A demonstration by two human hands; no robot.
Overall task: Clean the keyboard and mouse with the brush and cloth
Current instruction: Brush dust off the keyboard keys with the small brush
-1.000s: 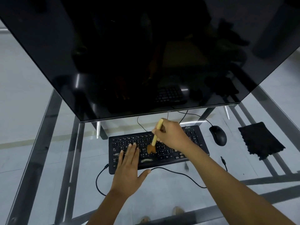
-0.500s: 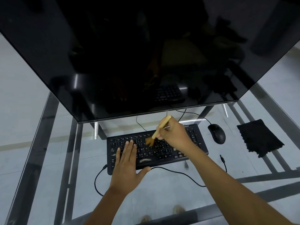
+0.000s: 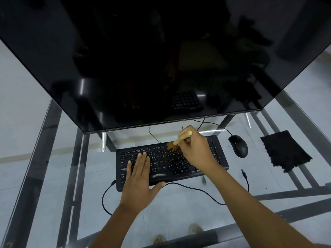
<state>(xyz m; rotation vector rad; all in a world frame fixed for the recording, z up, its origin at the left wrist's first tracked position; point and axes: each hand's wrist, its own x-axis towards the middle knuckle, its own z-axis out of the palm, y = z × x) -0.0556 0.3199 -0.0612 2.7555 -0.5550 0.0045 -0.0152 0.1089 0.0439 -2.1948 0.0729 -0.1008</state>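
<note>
Black keyboard (image 3: 172, 162) (smudged spacebar)

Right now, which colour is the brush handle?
Light wooden tan, the brush seen best in the head view.

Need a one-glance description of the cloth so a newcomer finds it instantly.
Start at the black keyboard under the big monitor on the glass table. Right of it sits the mouse; further right lies the cloth, flat, dark, fuzzy-edged, the only soft item.
</note>
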